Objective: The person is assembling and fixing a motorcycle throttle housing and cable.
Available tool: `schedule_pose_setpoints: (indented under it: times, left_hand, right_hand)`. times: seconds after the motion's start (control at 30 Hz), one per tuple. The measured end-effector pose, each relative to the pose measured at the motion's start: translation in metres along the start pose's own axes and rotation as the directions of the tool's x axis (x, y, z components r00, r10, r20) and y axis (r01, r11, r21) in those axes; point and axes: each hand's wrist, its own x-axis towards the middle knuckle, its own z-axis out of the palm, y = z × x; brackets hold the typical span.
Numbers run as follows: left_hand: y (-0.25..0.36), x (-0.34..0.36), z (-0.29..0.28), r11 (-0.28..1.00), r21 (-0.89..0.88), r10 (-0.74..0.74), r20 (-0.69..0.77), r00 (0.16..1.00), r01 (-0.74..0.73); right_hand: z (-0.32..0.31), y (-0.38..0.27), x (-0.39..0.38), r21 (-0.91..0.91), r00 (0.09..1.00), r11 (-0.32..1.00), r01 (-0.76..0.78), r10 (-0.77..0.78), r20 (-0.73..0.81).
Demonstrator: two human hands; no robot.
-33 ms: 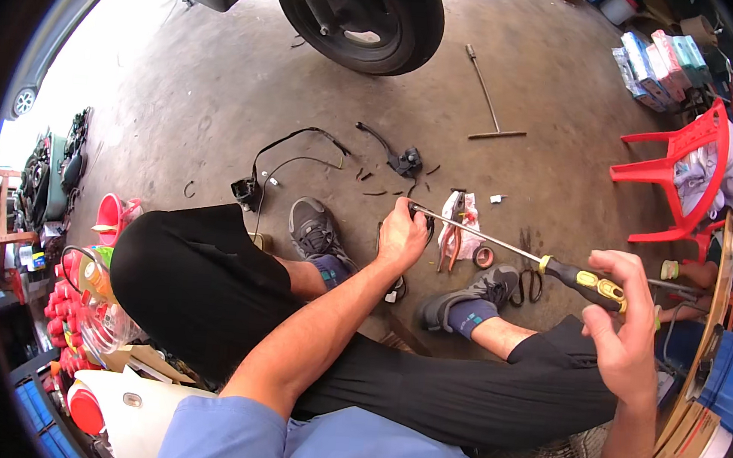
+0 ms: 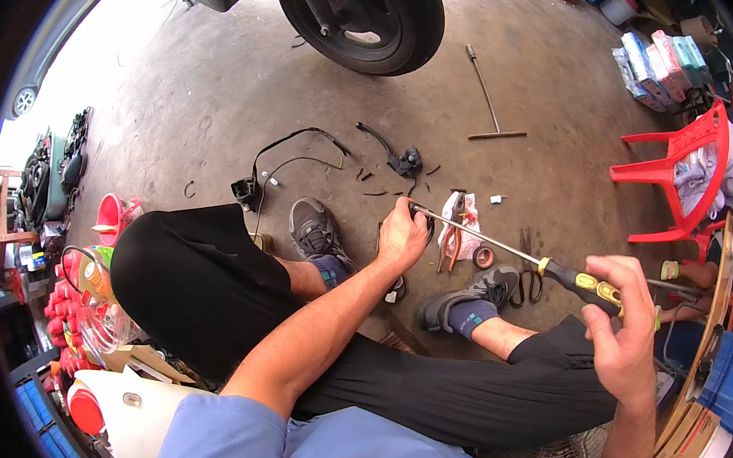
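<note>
Screwdriver (image 2: pixel 544 264) spans gap between hands: slim metal shaft, rounded black-and-yellow handle. Right hand (image 2: pixel 630 327) curls loosely round handle, thumb and forefinger parted, hiding part of grip. At screwdriver's tip, left hand (image 2: pixel 405 236) closes on small black part (image 2: pixel 423 223), mostly covered by fingers. Under shaft, pliers (image 2: pixel 445 248) on crumpled whitish cloth (image 2: pixel 472 218). Well beyond screwdriver, rubber-tired wheel (image 2: pixel 417 26), top cut off.

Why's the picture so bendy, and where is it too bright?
In the head view, the fisheye lens bends straight edges near its rim; there too, glare whitens the ground beside the car, upper left, while the screwdriver at the right hand looks fairly sharp.
</note>
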Motion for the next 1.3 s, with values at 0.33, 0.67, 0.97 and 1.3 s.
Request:
schedule_pose_setpoints:
  times: [0.33,0.67,0.97,1.3]
  left_hand:
    - [0.0,0.0,-0.001,1.0,0.001,0.017,-0.001,1.0,-0.017]
    - [0.003,0.001,-0.003,1.0,-0.007,-0.009,0.02,1.0,0.009]
    - [0.004,0.001,-0.004,1.0,0.006,0.015,0.013,1.0,-0.015]
    - [0.001,0.001,-0.001,0.999,0.03,0.015,0.029,0.999,-0.016]
  right_hand:
    - [-0.005,0.001,-0.004,-0.128,0.989,0.983,0.129,-0.119,0.083]
    - [-0.005,0.007,-0.009,-0.046,0.985,0.998,-0.051,0.058,0.165]
    - [0.001,0.009,-0.013,-0.16,0.973,0.967,0.2,-0.177,0.15]
    - [0.002,0.021,-0.014,-0.286,0.926,0.881,0.376,-0.356,0.123]
